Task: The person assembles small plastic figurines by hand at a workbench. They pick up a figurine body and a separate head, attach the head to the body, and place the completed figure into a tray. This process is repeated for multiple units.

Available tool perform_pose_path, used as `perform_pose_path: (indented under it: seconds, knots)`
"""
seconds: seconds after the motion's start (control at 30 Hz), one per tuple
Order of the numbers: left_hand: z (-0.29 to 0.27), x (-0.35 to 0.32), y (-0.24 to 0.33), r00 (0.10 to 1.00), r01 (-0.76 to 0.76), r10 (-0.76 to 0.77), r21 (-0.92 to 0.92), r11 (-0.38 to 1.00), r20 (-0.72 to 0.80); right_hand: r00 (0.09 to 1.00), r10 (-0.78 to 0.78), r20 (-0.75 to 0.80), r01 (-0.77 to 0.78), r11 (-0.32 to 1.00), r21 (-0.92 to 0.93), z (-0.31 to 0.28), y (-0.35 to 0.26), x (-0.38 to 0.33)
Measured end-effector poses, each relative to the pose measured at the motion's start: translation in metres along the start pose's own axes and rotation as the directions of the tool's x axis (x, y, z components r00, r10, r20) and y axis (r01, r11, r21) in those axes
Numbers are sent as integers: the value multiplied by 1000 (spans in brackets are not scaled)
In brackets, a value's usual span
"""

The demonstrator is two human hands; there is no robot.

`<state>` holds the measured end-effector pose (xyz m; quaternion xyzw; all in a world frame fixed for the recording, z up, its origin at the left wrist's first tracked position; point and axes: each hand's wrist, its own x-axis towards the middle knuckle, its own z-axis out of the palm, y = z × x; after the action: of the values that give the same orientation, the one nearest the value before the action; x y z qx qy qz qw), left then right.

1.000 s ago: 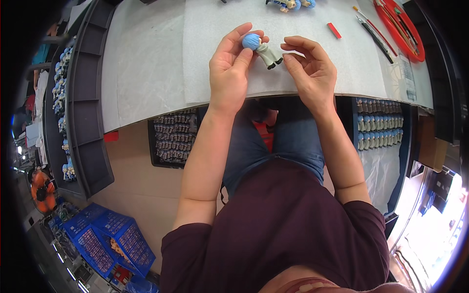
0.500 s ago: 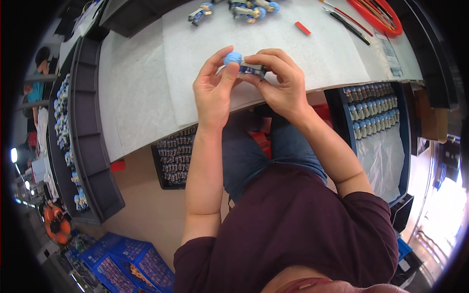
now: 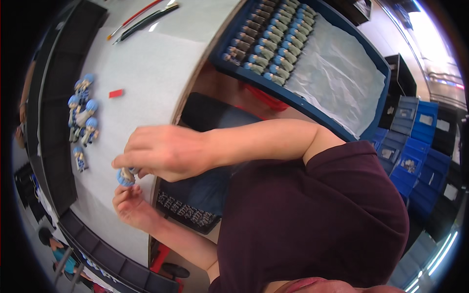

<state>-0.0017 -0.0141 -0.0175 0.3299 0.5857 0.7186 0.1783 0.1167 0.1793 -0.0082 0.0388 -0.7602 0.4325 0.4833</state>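
A small figurine (image 3: 125, 177) with light blue hair is gripped in the fingers of my right hand (image 3: 166, 152), over the near edge of the white worktable. The hand covers most of its body, and the blue head shows below the fingers. Close by the head is my left hand (image 3: 133, 207), its fingers loosely bent and apart; whether a fingertip still touches the hair is hard to see. Several similar blue-haired figurines (image 3: 84, 117) lie in a group farther off on the table.
Rows of figurines stand in a dark blue tray (image 3: 337, 78) lined with clear plastic sheet. A small red block (image 3: 116, 93), a black pen-like tool (image 3: 146, 23) and a red brush (image 3: 139, 15) lie on the table. Below its edge is a black tray (image 3: 188, 212) of small dark parts.
My view has swung round to the right, bringing the blue tray fully into sight. The figurine, held between both hands before, is now in my right hand, and my left fingers have loosened.
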Motion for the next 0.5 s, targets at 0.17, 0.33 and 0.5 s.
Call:
perform_pose_path:
  seconds: [0.17,0.33,0.5]
  knots:
    - [8,-1,4,994,37,-20,163,986,-103,932,214,-293,-340,794,-503,-151,13,-39]
    - [10,-1,6,988,79,-45,230,970,-147,491,743,-455,-839,264,-476,-243,16,-130]
    - [13,3,6,984,98,-55,259,961,-167,169,872,-460,-910,-42,-413,-247,14,-185]
